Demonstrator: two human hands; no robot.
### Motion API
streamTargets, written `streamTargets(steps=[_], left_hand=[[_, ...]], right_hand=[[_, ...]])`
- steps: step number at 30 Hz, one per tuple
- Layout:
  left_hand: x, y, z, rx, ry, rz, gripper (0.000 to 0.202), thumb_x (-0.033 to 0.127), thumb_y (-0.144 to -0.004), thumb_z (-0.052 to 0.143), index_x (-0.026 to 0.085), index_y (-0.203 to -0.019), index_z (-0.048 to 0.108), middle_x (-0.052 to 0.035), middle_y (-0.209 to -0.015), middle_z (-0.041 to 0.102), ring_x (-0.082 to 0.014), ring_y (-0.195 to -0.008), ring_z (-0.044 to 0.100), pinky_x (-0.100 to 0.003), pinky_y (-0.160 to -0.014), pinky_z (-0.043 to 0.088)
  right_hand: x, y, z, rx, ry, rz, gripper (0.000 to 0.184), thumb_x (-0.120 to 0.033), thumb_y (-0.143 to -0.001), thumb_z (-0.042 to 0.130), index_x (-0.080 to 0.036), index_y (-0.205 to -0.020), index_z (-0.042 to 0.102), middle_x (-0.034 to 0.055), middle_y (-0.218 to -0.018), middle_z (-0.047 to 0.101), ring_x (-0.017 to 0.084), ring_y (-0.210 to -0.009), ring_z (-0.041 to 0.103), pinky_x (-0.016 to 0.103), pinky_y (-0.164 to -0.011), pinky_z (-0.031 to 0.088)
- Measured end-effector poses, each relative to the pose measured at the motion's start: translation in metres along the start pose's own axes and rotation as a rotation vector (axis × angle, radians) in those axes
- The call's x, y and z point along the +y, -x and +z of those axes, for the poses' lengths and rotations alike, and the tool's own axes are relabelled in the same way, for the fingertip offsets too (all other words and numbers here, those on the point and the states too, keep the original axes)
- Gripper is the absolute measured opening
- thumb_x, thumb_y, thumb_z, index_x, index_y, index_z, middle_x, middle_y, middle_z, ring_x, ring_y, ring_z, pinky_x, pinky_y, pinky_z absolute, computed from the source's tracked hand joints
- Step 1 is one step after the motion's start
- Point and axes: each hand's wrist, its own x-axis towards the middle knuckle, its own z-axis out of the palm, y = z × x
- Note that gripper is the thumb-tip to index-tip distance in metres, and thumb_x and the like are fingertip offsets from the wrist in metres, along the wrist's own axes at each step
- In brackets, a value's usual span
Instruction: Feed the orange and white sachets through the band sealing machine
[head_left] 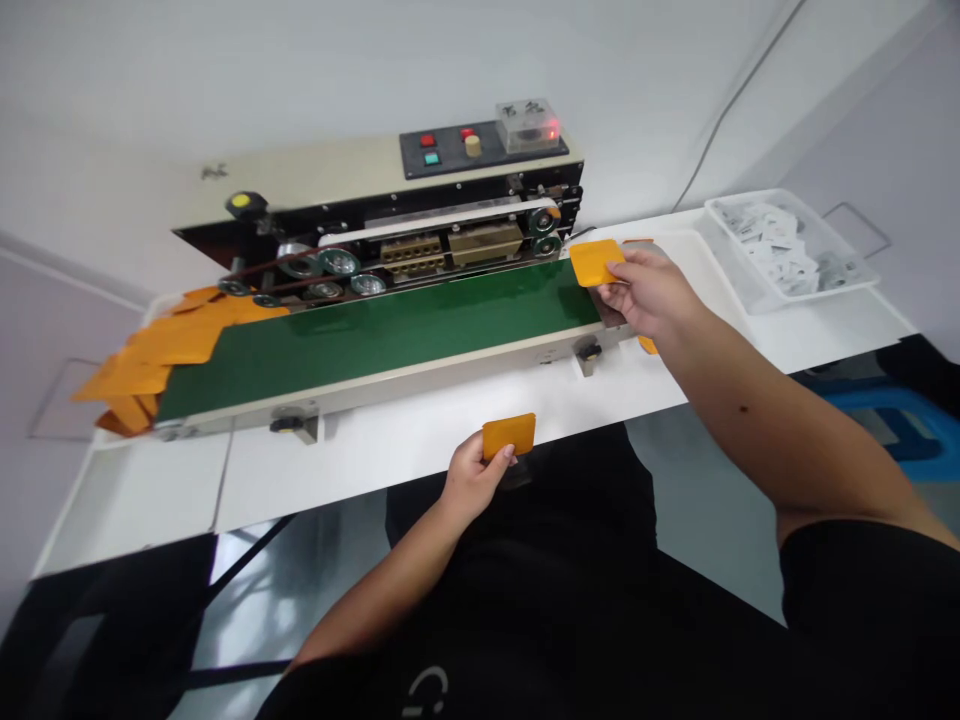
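right hand pinches an orange sachet by the green conveyor belt; left hand clamps a second orange sachet over the counter. they look light and stiffish, easiest held by an edge.

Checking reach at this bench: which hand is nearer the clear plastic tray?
The right hand, gripping an orange card, sits a short way left of the clear plastic tray. The left hand is much farther, at the white table's near edge.
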Motion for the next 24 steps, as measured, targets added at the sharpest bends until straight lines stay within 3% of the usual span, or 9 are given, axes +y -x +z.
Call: streamTargets(steps=[6,14,20,24], left_hand=[[-0.006,-0.001,-0.007,0.023,-0.004,0.012,0.038,0.056,-0.100,0.070,0.019,-0.095,0.074,-0.0070,-0.081,0.079,-0.0219,-0.073,0.075,-0.032,-0.070,0.060],[-0.005,-0.004,-0.013,0.017,0.000,0.024,0.037,0.056,-0.101,0.068,0.020,-0.102,0.075,-0.0060,-0.083,0.078,-0.0221,-0.074,0.075,-0.033,-0.070,0.059],[-0.005,-0.004,-0.015,0.020,0.008,0.007,0.038,0.055,-0.100,0.069,0.018,-0.102,0.076,-0.0065,-0.084,0.078,-0.0217,-0.076,0.074,-0.033,-0.073,0.058],[-0.006,-0.003,-0.016,0.023,0.019,-0.033,0.040,0.056,-0.099,0.070,0.017,-0.100,0.075,-0.0063,-0.084,0.078,-0.0214,-0.077,0.073,-0.031,-0.073,0.056]], right_hand=[[0.001,-0.033,0.019,0.074,-0.003,0.008,0.020,0.000,-0.090,0.067,-0.018,-0.096,0.063,0.0038,-0.082,0.070,0.012,-0.059,0.069,0.022,-0.052,0.064],[0.005,-0.048,0.036,0.032,0.002,0.002,0.019,-0.003,-0.092,0.071,-0.020,-0.096,0.063,0.0038,-0.086,0.070,0.013,-0.060,0.069,0.028,-0.054,0.067],[0.001,-0.036,0.049,-0.002,0.078,0.046,0.018,-0.008,-0.092,0.073,-0.020,-0.100,0.063,0.0050,-0.091,0.074,0.014,-0.064,0.070,0.024,-0.056,0.065],[0.001,-0.008,0.047,-0.022,0.140,0.025,0.018,-0.018,-0.093,0.079,-0.021,-0.100,0.063,0.0042,-0.089,0.073,0.014,-0.066,0.071,0.024,-0.058,0.064]])
